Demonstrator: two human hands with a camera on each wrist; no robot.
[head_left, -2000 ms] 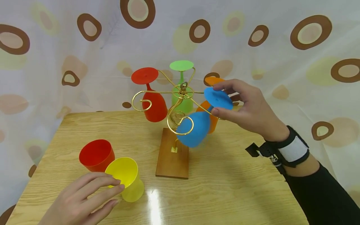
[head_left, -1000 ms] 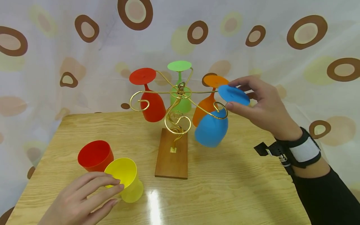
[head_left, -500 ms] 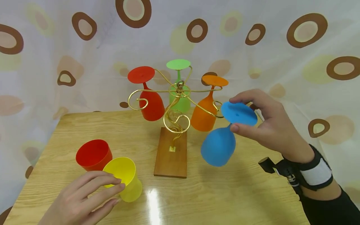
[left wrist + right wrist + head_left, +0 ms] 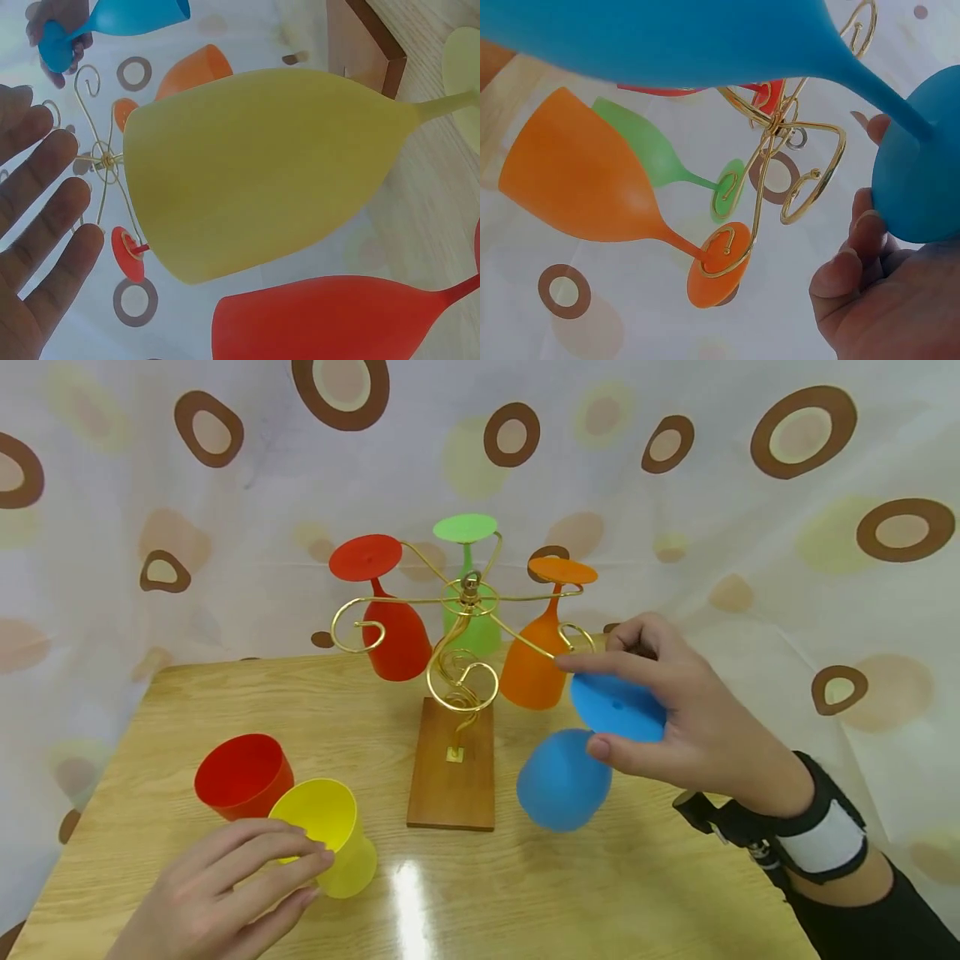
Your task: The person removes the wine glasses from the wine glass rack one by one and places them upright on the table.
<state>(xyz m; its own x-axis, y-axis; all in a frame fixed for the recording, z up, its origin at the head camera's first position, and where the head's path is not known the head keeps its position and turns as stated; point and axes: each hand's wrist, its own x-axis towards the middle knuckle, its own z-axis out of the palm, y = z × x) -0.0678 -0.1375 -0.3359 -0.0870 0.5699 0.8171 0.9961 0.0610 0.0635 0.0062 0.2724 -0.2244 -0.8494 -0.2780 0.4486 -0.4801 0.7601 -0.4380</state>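
My right hand [image 4: 693, 722] grips a blue plastic goblet [image 4: 566, 781] by its round foot, bowl downward, with thumb and fingers at the foot's edge. The goblet is in the air, just in front of a gold wire glass rack [image 4: 470, 597]. In the right wrist view its stem and foot lie beside my fingertips [image 4: 868, 234]. My left hand [image 4: 225, 889] hovers with loosely extended fingers near the rim of an upright yellow goblet [image 4: 348, 860]. In the left wrist view those fingers [image 4: 56, 217] stand apart from the yellow bowl.
A red [image 4: 397, 643], a green [image 4: 480, 631] and an orange goblet [image 4: 532, 672] hang upside down from the rack. Its wooden base [image 4: 450, 793] stands on the table [image 4: 637, 893]. A second red goblet [image 4: 247, 777] is upright behind the yellow one. A patterned curtain [image 4: 600, 485] hangs behind.
My right hand has drawn the blue goblet out and away from the rack's right arm, first rightward, then down and toward me. The left hand stays by the yellow goblet.
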